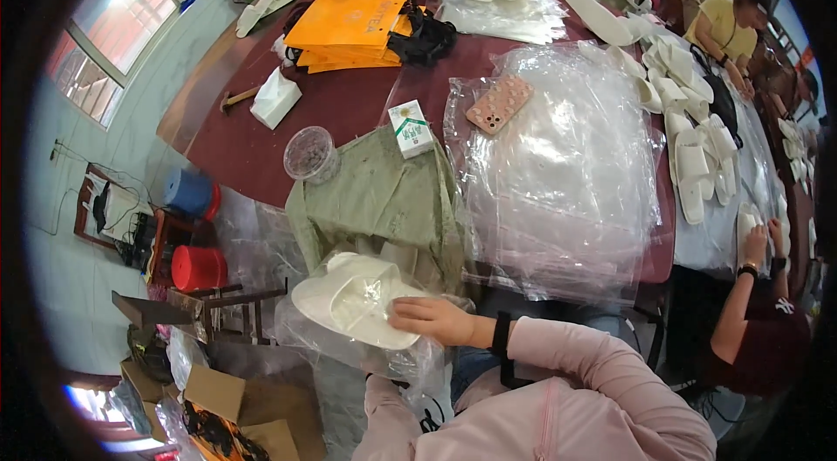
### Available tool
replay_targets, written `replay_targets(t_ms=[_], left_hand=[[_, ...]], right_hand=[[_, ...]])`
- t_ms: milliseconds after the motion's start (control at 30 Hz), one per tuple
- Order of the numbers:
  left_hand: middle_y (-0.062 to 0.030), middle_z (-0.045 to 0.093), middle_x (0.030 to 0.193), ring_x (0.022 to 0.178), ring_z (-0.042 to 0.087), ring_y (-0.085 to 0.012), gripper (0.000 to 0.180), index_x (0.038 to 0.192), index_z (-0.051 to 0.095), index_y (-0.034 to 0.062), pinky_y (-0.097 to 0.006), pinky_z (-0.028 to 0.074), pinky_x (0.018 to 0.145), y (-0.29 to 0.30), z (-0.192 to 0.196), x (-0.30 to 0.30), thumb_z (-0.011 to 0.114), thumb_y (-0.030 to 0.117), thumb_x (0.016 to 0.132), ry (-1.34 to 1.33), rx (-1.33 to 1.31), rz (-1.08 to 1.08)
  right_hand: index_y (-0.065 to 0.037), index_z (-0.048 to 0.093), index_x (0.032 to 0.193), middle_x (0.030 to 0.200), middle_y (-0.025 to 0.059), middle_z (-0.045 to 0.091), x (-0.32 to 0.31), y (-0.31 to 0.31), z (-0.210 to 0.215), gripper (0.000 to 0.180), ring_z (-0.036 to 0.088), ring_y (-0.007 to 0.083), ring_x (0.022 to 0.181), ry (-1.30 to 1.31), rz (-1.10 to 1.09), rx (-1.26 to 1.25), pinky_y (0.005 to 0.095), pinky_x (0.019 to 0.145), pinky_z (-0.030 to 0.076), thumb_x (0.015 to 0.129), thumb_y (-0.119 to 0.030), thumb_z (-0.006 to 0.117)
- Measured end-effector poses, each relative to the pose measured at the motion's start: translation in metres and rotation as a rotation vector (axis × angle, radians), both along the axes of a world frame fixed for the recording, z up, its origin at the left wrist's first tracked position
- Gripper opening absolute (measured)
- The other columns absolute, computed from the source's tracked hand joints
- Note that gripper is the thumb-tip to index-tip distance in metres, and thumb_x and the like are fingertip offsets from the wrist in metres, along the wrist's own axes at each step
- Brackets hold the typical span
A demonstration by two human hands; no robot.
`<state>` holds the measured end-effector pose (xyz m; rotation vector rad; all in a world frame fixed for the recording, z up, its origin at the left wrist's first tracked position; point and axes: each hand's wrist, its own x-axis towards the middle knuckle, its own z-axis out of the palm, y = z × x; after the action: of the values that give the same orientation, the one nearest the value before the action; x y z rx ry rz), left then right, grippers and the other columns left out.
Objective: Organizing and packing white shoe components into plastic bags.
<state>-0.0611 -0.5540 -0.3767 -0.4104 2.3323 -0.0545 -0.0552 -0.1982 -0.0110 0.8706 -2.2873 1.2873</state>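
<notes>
A pair of white slippers lies flat inside a clear plastic bag held over my lap, below the table's edge. My right hand, with a black band on the wrist, grips the slippers at their right edge, fingers curled on the top one. My left hand comes up from a pink sleeve and is mostly hidden under the bag, holding it from below.
A thick stack of clear bags lies on the dark red table, beside a green cloth, small box, phone and plastic cup. More slippers lie at right. A co-worker sits at right. Cardboard boxes stand lower left.
</notes>
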Motion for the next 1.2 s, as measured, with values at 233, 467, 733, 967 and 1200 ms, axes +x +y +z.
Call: replay_targets(t_ms=[233,467,733,967,1200], left_hand=[[-0.0031,0.068,0.091,0.086,0.065,-0.0192,0.03,0.096,0.069,0.0123,-0.032,0.049,0.066,0.013,0.049,-0.011,0.062,0.039,0.086,-0.194,-0.265,-0.68],[-0.0037,0.068,0.106,0.097,0.064,-0.0252,0.029,0.097,0.071,0.0137,-0.037,0.053,0.077,-0.047,0.08,-0.001,0.066,0.038,0.083,0.097,-0.168,0.063],[-0.0125,0.059,0.123,0.112,0.057,-0.0239,0.043,0.12,0.056,0.003,-0.032,0.046,0.089,-0.014,0.139,-0.023,0.06,0.029,0.086,-0.061,-0.197,-0.11],[-0.0175,0.058,0.11,0.093,0.06,-0.0278,0.041,0.115,0.05,-0.0051,-0.037,0.051,0.077,-0.085,0.177,-0.004,0.066,0.007,0.08,0.216,-0.014,0.164],[-0.0151,0.06,0.097,0.083,0.056,-0.0243,0.031,0.105,0.052,-0.0045,-0.038,0.049,0.071,-0.086,0.245,-0.012,0.063,0.003,0.078,0.424,0.246,0.034]], right_hand=[[-0.008,0.047,0.13,0.118,0.0128,0.053,-0.009,0.016,-0.055,0.054,0.054,0.0306,0.103,-0.303,-0.27,0.891,0.0402,0.086,0.045,0.078,-0.016,0.059],[-0.005,0.037,0.138,0.132,0.0184,0.044,-0.02,-0.012,-0.071,0.065,0.048,0.0335,0.114,-0.35,-0.309,1.38,0.0441,0.095,0.039,0.081,-0.023,0.06],[-0.007,0.043,0.135,0.139,0.0157,0.041,-0.01,0.022,-0.074,0.06,0.044,0.0325,0.122,-0.159,-0.226,1.046,0.0439,0.101,0.035,0.08,-0.02,0.06],[-0.006,0.061,0.112,0.121,0.0111,0.055,0.044,0.002,-0.107,0.056,0.05,0.0297,0.114,-0.478,0.183,1.006,0.0472,0.1,0.034,0.079,-0.051,0.061],[-0.005,0.051,0.126,0.13,0.0153,0.05,0.023,0.022,-0.12,0.055,0.043,0.0322,0.123,-0.211,-0.043,1.044,0.0465,0.104,0.03,0.081,-0.035,0.062]])
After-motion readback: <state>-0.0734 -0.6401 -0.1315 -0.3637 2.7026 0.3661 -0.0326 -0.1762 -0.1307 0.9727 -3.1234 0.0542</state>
